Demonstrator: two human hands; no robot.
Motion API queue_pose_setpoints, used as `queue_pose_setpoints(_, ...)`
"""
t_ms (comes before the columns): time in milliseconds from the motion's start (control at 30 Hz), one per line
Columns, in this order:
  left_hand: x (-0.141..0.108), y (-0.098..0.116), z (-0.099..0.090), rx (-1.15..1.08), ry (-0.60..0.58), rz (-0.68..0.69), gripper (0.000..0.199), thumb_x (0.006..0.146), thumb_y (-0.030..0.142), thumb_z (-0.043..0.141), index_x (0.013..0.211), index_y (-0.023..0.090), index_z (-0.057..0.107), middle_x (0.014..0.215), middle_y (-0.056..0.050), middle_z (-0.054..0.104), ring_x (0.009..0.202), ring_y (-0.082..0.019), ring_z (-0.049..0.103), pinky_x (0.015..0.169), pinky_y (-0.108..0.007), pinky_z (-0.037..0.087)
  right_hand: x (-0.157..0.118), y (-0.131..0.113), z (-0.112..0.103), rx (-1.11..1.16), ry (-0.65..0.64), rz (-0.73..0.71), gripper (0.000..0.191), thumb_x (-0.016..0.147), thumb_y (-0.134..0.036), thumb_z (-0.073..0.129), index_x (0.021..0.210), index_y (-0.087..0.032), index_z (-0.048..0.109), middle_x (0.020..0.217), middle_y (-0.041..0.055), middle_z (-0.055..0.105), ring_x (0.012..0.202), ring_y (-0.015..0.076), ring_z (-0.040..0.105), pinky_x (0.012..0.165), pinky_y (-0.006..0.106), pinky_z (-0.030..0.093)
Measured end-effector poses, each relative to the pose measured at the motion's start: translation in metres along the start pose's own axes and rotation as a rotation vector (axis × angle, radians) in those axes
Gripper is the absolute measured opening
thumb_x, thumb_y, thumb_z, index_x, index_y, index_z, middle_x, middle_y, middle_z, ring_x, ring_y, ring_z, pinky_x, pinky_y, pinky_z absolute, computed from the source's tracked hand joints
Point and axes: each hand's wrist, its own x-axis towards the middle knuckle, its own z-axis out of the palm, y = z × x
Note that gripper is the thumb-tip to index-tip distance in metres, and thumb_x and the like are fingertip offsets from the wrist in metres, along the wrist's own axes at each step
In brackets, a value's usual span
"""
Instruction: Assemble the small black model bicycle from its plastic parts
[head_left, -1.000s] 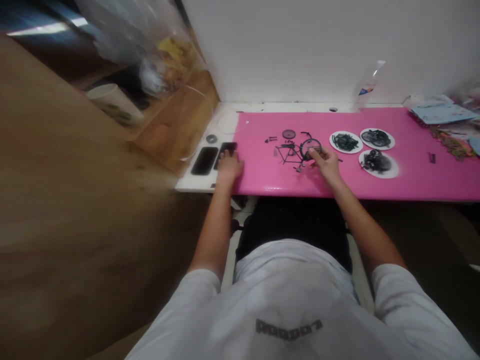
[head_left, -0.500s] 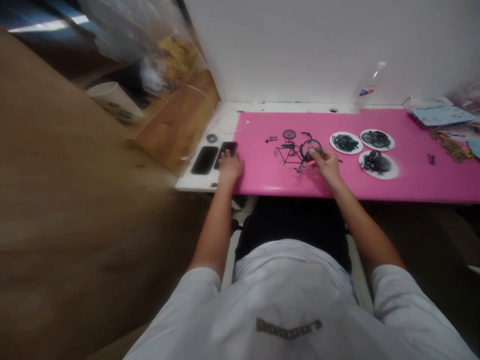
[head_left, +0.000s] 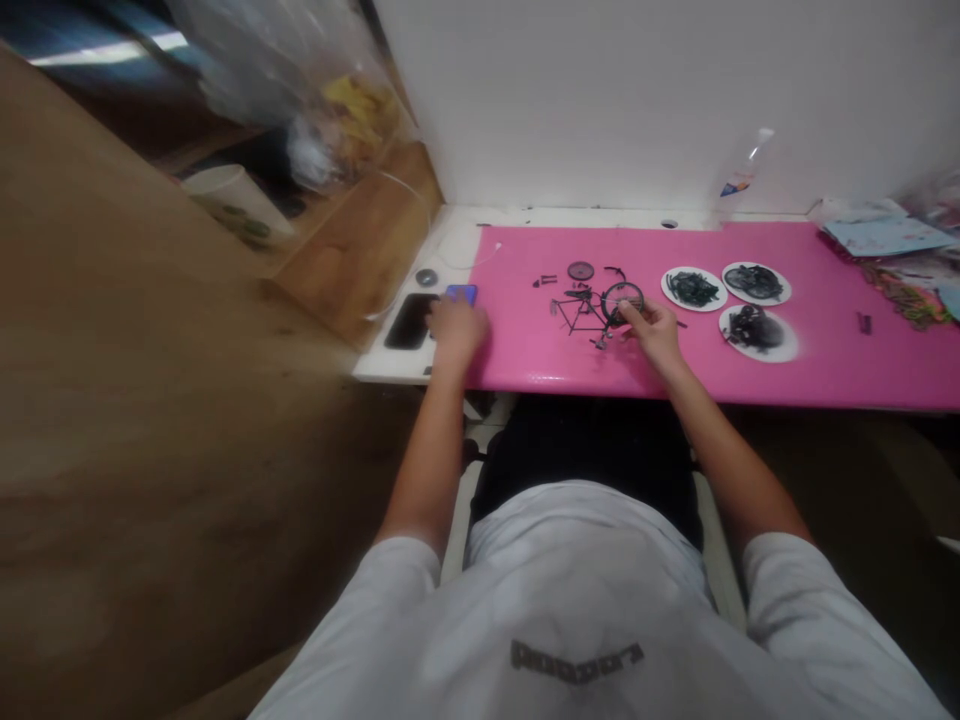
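Note:
My left hand (head_left: 459, 330) rests over a phone at the table's left end. That phone (head_left: 463, 293) has a lit blue screen, mostly covered by my fingers, which are slightly blurred and reach out over it. Thumb and fingertips of my right hand (head_left: 656, 335) pinch a small black model bicycle wheel (head_left: 624, 290) at its lower edge. It overlaps the thin black model bicycle frame (head_left: 581, 318); I cannot tell whether the two are joined. A second wheel-like disc (head_left: 580, 271) and several tiny black parts (head_left: 546, 281) lie on the pink mat (head_left: 525, 350).
Three white plates of black parts (head_left: 694, 288) stand to the right. Beside my left hand lies another dark phone (head_left: 410, 321), with a small round metal piece (head_left: 426, 278) behind it. A clear bottle (head_left: 746, 165) and bagged papers (head_left: 885, 235) are at the back right.
The phone under my left hand has changed from a dark screen to a lit blue one, and that hand has shifted slightly on it. My right hand stays on the wheel.

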Motion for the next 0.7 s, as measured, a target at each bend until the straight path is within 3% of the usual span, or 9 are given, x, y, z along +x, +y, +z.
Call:
queue_pose_setpoints(67,-0.001,0.001,-0.003,0.005,-0.003,-0.094,0.069,0.106,0.046,0.045,0.159,0.003,0.050,0.155,-0.036,0.055,0.151,-0.056,0.043,0.122,-0.073,0.035,0.000,0.000,0.001,0.014,0.001,-0.001,0.062,0.073,-0.078,0.089,0.098,-0.022,0.078,0.091,0.0073,0.081,0.077,0.0236,0.078,0.051,0.028,0.056)
queue_pose_setpoints(133,0.001,0.002,-0.002,0.008,-0.050,-0.105,0.066,0.106,0.047,0.049,0.154,0.002,0.055,0.152,-0.035,0.059,0.151,-0.057,0.043,0.123,-0.077,0.029,0.000,0.000,0.001,0.025,0.007,-0.002,0.062,0.072,-0.078,0.089,0.096,-0.022,0.078,0.089,0.0072,0.081,0.076,0.0234,0.078,0.050,0.027,0.056)
queue_pose_setpoints(200,0.002,0.003,0.002,-0.034,-0.104,0.019,0.062,0.106,0.044,0.056,0.155,0.005,0.057,0.153,-0.031,0.061,0.153,-0.055,0.041,0.126,-0.078,0.023,0.000,0.000,0.002,0.019,0.010,-0.001,0.063,0.071,-0.079,0.089,0.096,-0.022,0.077,0.088,0.0071,0.080,0.076,0.0233,0.077,0.050,0.027,0.056)
queue_pose_setpoints(267,0.002,0.007,0.008,-0.160,-0.138,0.226,0.061,0.105,0.039,0.059,0.159,0.011,0.055,0.157,-0.025,0.061,0.156,-0.048,0.042,0.131,-0.071,0.023,0.000,0.000,0.002,0.002,0.000,0.001,0.064,0.072,-0.079,0.088,0.097,-0.022,0.077,0.089,0.0071,0.080,0.077,0.0233,0.077,0.051,0.027,0.057)
queue_pose_setpoints(333,0.000,0.014,0.014,-0.335,-0.141,0.398,0.060,0.106,0.036,0.057,0.162,0.015,0.054,0.161,-0.019,0.060,0.156,-0.037,0.047,0.133,-0.056,0.031,-0.001,-0.001,0.001,-0.006,-0.009,0.000,0.063,0.074,-0.079,0.087,0.098,-0.022,0.077,0.091,0.0074,0.080,0.079,0.0234,0.078,0.053,0.028,0.057)
queue_pose_setpoints(433,-0.008,0.028,0.019,-0.538,-0.157,0.485,0.055,0.104,0.032,0.053,0.156,0.016,0.061,0.163,-0.015,0.060,0.152,-0.029,0.055,0.129,-0.044,0.042,-0.002,-0.002,0.001,-0.005,-0.013,-0.004,0.059,0.076,-0.076,0.087,0.097,-0.022,0.077,0.092,0.0080,0.081,0.081,0.0237,0.078,0.054,0.028,0.057)
queue_pose_setpoints(567,-0.015,0.046,0.021,-0.869,-0.250,0.515,0.050,0.096,0.025,0.052,0.138,0.014,0.075,0.145,-0.016,0.074,0.137,-0.028,0.068,0.121,-0.046,0.051,-0.004,-0.004,0.002,-0.009,-0.021,-0.008,0.055,0.078,-0.074,0.086,0.097,-0.023,0.078,0.092,0.0073,0.081,0.082,0.0234,0.077,0.057,0.029,0.059)
queue_pose_setpoints(700,-0.015,0.058,0.022,-1.279,-0.422,0.457,0.055,0.102,0.048,0.044,0.122,0.014,0.081,0.128,-0.018,0.081,0.118,-0.032,0.079,0.112,-0.051,0.057,-0.006,-0.006,0.003,0.010,-0.028,-0.002,0.055,0.077,-0.072,0.087,0.100,-0.022,0.079,0.093,0.0074,0.081,0.085,0.0235,0.078,0.057,0.027,0.059)
